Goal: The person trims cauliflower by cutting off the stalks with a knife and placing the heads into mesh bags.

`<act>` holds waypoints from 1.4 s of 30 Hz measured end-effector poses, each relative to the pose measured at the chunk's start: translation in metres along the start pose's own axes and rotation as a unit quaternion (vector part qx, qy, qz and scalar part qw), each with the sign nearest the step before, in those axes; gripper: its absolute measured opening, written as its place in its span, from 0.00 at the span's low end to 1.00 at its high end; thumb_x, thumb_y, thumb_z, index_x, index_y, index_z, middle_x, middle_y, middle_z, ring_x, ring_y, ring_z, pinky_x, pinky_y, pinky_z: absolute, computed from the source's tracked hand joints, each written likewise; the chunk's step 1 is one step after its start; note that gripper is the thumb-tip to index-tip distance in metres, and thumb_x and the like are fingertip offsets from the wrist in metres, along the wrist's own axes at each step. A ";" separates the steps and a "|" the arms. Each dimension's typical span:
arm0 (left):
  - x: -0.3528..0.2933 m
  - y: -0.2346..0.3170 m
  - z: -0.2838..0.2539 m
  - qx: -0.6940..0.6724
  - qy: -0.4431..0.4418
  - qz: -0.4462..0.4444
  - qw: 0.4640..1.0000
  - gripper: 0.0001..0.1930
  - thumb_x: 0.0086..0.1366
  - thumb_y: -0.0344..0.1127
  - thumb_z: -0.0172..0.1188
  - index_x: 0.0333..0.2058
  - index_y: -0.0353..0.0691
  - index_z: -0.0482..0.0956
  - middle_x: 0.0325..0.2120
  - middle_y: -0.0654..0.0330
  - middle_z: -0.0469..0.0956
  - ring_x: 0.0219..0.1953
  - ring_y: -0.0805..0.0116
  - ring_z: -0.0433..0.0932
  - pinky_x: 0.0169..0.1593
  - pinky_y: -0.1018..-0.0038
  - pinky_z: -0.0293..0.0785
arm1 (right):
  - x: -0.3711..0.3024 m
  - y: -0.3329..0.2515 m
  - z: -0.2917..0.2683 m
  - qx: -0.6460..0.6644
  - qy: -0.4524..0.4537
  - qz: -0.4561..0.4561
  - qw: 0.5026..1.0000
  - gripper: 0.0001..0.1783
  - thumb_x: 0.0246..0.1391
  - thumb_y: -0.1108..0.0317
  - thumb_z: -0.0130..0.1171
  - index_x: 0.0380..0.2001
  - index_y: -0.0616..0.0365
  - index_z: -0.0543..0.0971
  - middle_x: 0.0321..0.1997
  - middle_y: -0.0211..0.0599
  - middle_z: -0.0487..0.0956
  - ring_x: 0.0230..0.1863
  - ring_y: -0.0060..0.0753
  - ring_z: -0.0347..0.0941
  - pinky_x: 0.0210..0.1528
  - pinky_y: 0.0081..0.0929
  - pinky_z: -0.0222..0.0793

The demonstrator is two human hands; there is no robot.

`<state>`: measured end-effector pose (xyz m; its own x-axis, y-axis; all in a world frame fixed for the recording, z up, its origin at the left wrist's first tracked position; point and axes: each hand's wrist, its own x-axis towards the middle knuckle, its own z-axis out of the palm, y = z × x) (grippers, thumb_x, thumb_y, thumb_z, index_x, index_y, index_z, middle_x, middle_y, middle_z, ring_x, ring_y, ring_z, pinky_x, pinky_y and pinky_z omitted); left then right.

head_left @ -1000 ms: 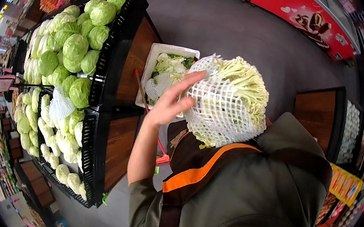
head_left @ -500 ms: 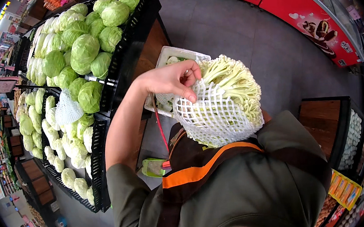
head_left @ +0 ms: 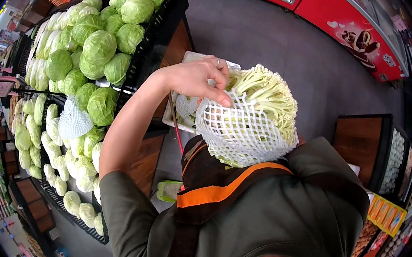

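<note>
A pale cauliflower (head_left: 273, 94) with loose, branching florets is held up in front of my chest. White foam netting (head_left: 239, 132) wraps its lower and left part, while the upper right florets stick out bare. My left hand (head_left: 203, 81), with a ring on one finger, is closed on the netting's upper edge, thumb and fingers pinching it. Behind the cauliflower my right hand is hidden; only a sliver of my right forearm (head_left: 301, 141) shows beside it.
A white foam box (head_left: 170, 117) stands beyond the cauliflower, with netted produce inside. At left, a black-edged stand holds green cabbages (head_left: 99, 47) and long pale cabbages (head_left: 83, 167); an empty-looking foam net (head_left: 74, 119) lies there. Red freezers (head_left: 341, 29) line the far right, and a wooden stand (head_left: 360, 137) is nearer.
My left hand has shifted slightly right and its wrist has risen, still pinching the netting. The netting's upper edge sits a little differently around the florets. The surroundings have shifted slightly in the view.
</note>
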<state>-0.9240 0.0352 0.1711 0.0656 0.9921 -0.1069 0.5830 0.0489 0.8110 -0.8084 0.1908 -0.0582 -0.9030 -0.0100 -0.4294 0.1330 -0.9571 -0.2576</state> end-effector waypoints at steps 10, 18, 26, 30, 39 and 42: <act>-0.014 0.000 0.003 -0.303 0.146 0.079 0.938 0.17 0.52 0.29 0.70 0.17 0.38 0.67 0.25 0.59 0.75 0.30 0.68 0.71 0.35 0.71 0.65 | 0.028 -0.029 0.008 -0.026 0.002 0.049 0.998 0.22 0.60 0.46 0.50 0.28 0.55 0.74 0.25 0.29 0.71 0.33 0.29 0.67 0.40 0.32 0.63; -0.028 0.018 0.055 -0.114 0.287 0.035 0.950 0.15 0.53 0.34 0.66 0.15 0.40 0.70 0.15 0.65 0.74 0.22 0.65 0.75 0.54 0.59 0.66 | 0.055 -0.047 0.011 -0.041 -0.001 0.088 0.995 0.22 0.60 0.46 0.51 0.28 0.55 0.74 0.24 0.29 0.71 0.31 0.28 0.67 0.38 0.31 0.63; 0.021 0.028 0.153 -0.084 0.546 -0.247 0.796 0.18 0.50 0.41 0.72 0.29 0.37 0.72 0.20 0.60 0.68 0.25 0.62 0.71 0.42 0.65 0.70 | 0.064 -0.041 0.006 -0.067 -0.002 0.135 0.989 0.22 0.59 0.46 0.52 0.27 0.55 0.75 0.23 0.28 0.71 0.29 0.28 0.67 0.36 0.31 0.63; 0.042 0.029 0.144 -0.054 0.600 -0.273 0.750 0.27 0.47 0.39 0.74 0.43 0.37 0.71 0.34 0.56 0.70 0.34 0.64 0.72 0.41 0.67 0.69 | 0.062 -0.056 -0.002 -0.085 0.011 0.129 0.988 0.22 0.59 0.46 0.52 0.27 0.56 0.75 0.23 0.28 0.71 0.29 0.27 0.67 0.35 0.30 0.63; 0.046 0.023 0.132 -0.040 0.549 -0.314 0.773 0.21 0.51 0.40 0.62 0.42 0.35 0.77 0.39 0.47 0.75 0.40 0.48 0.76 0.46 0.61 0.72 | 0.054 -0.067 -0.010 -0.097 0.022 0.136 0.986 0.22 0.58 0.46 0.53 0.26 0.56 0.75 0.21 0.28 0.71 0.26 0.27 0.67 0.33 0.29 0.63; 0.041 0.017 0.120 -0.087 0.477 -0.338 0.807 0.23 0.49 0.45 0.64 0.41 0.34 0.78 0.36 0.44 0.78 0.40 0.48 0.78 0.46 0.61 0.72 | 0.054 -0.068 -0.013 -0.101 0.027 0.132 0.986 0.22 0.58 0.46 0.54 0.26 0.56 0.75 0.21 0.27 0.71 0.26 0.27 0.67 0.32 0.29 0.63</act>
<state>-0.8146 0.0628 0.1117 -0.9213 0.3651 -0.1341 0.0969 0.5493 0.8300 -0.8609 0.2594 -0.0749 -0.8036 -0.2312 -0.5485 0.4447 -0.8457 -0.2951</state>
